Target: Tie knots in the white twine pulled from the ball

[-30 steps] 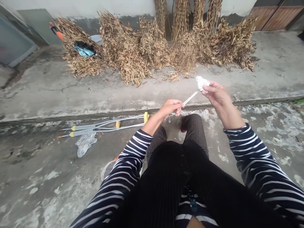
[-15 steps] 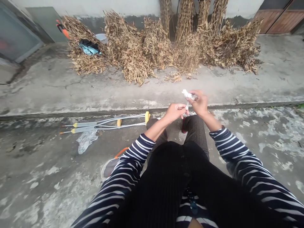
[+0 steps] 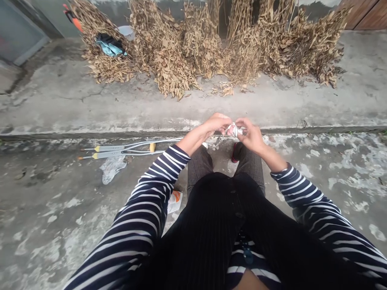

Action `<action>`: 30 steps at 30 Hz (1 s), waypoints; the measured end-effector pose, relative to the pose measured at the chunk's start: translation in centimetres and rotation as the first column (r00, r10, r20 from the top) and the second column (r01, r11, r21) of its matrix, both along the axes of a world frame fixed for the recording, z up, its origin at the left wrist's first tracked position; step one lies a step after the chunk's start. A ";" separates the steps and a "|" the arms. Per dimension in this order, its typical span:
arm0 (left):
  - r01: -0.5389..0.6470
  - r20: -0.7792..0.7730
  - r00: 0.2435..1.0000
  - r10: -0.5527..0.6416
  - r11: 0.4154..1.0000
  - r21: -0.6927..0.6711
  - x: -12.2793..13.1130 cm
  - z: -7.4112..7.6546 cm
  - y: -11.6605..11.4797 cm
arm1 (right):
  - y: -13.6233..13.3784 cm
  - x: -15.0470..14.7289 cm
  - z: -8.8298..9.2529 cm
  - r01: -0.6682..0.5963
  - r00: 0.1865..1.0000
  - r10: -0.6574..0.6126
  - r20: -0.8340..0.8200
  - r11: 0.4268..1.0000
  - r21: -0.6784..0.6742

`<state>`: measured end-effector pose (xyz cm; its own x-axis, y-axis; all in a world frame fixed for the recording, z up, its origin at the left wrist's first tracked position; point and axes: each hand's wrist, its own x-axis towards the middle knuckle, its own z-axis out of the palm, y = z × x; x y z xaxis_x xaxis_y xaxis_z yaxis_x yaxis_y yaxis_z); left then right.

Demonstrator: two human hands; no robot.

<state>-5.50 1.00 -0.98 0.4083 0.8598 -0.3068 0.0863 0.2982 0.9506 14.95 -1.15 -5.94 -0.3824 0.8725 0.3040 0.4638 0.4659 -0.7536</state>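
Observation:
My left hand and my right hand meet in front of my knees. Both are closed on a small white bundle of cloth or string held between the fingertips. What the bundle is exactly cannot be made out. I sit with legs in dark trousers stretched toward a concrete step; striped sleeves cover both forearms.
A pair of metal crutches with yellow grips lies on the ground at my left, beside a crumpled clear plastic bag. A white and orange packet rests by my left thigh. Bundles of dried plants lean against the far wall.
My right hand came down and left from its raised, stretched-out position to meet the left hand. The drawn-out white strand is now bunched between both hands. The view tilted slightly down.

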 end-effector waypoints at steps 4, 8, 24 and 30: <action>0.093 -0.073 0.993 -0.096 0.995 -0.047 -0.9 0.3 1.3 | -0.4 0.4 0.2 -0.065 0.997 0.065 0.031 0.998 0.012; 0.105 -0.135 0.984 -0.116 0.991 -0.087 -1.4 0.7 2.1 | -0.2 0.3 0.0 -0.162 0.986 0.160 0.042 0.985 0.062; 0.024 -0.350 0.935 -0.058 0.995 -0.101 -0.8 0.7 5.3 | -1.1 -1.8 -0.9 -0.057 0.995 0.045 -0.090 0.989 -0.136; 0.049 -0.363 0.931 -0.033 0.998 0.037 -0.6 -0.3 7.1 | -1.6 -1.6 -0.4 -0.157 0.973 0.084 -0.217 0.925 -0.345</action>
